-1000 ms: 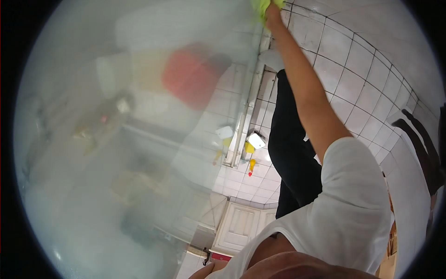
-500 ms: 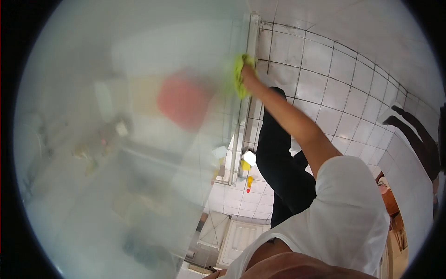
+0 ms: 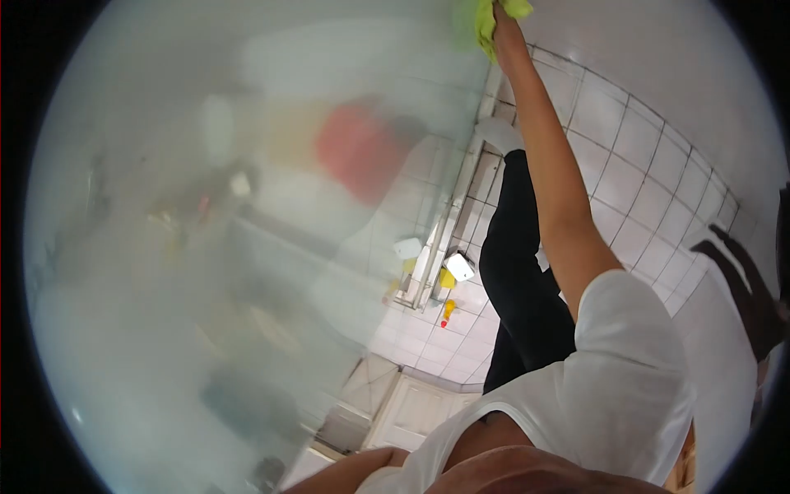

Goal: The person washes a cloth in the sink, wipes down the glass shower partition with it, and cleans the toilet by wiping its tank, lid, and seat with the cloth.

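Note:
My right hand (image 3: 504, 26) is at the top edge of the view, closed on a lime-green cloth (image 3: 485, 31). The cloth lies against the frosted glass panel (image 3: 271, 49), close to its edge, and part of it shows blurred through the glass. My right arm is stretched far out, and the fingers are partly covered by the cloth. Of my left arm only a part shows at the bottom edge; the left hand is out of view.
A metal rail (image 3: 448, 218) runs along the glass's lower edge. On the tiled floor stand a white box-like item (image 3: 459, 267), a yellow item (image 3: 447, 278) and a yellow bottle with a red cap (image 3: 448, 311). Blurred behind the glass is a red object (image 3: 358, 148). A cabinet (image 3: 411, 412) stands below.
My right hand first came down along the glass edge with the cloth, then went back up to the top of the view. More of my left arm shows now.

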Demonstrator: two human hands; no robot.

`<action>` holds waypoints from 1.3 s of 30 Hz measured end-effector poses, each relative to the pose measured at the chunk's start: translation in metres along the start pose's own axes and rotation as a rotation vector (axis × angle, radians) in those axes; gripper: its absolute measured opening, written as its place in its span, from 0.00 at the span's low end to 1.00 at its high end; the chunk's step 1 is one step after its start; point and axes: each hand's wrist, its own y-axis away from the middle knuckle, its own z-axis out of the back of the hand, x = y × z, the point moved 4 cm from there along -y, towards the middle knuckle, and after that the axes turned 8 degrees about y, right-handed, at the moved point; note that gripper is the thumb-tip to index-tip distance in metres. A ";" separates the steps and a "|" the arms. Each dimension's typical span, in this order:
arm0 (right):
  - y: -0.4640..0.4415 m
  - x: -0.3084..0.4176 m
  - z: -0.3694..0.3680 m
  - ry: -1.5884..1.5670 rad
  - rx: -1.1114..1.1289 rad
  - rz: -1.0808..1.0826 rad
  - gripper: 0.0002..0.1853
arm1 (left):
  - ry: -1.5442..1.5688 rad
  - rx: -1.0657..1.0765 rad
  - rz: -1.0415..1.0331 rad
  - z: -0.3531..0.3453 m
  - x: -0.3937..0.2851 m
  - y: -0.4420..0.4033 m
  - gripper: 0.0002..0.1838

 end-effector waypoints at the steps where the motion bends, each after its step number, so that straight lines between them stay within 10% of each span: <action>1: 0.034 0.011 -0.006 0.016 0.003 -0.001 0.22 | -0.038 -0.013 -0.014 0.006 0.003 -0.006 0.32; 9: 0.390 0.033 -0.050 0.068 0.521 -0.012 0.18 | -0.266 0.015 -0.060 0.031 0.006 -0.037 0.41; 10: 0.399 0.029 -0.052 0.128 0.443 0.275 0.20 | -0.154 0.021 -0.022 0.021 0.010 -0.035 0.43; 15: 0.226 0.125 -0.059 0.664 0.152 0.365 0.25 | 0.551 0.093 -0.002 0.004 0.020 -0.021 0.54; 18: 0.081 0.250 -0.074 0.292 0.207 0.306 0.29 | 0.644 0.154 -0.004 0.020 0.006 -0.038 0.52; 24: 0.091 0.454 -0.139 0.301 0.127 0.420 0.26 | 0.765 0.121 0.085 0.030 0.010 -0.046 0.49; 28: 0.249 0.397 -0.167 0.133 0.303 1.239 0.17 | 0.806 0.190 0.142 0.051 0.006 -0.057 0.47; 32: 0.506 0.291 -0.152 0.524 0.516 1.343 0.34 | 0.758 0.214 0.163 0.059 0.006 -0.061 0.47; 34: 0.520 0.279 -0.142 0.542 0.855 1.236 0.34 | 0.738 0.237 0.160 0.062 0.009 -0.060 0.46; 36: 0.477 0.299 -0.130 0.743 0.583 1.707 0.31 | 0.741 0.243 0.162 0.062 0.010 -0.060 0.46; 39: 0.312 0.379 -0.167 0.570 0.390 1.172 0.25 | 0.750 0.228 0.172 0.061 0.009 -0.059 0.45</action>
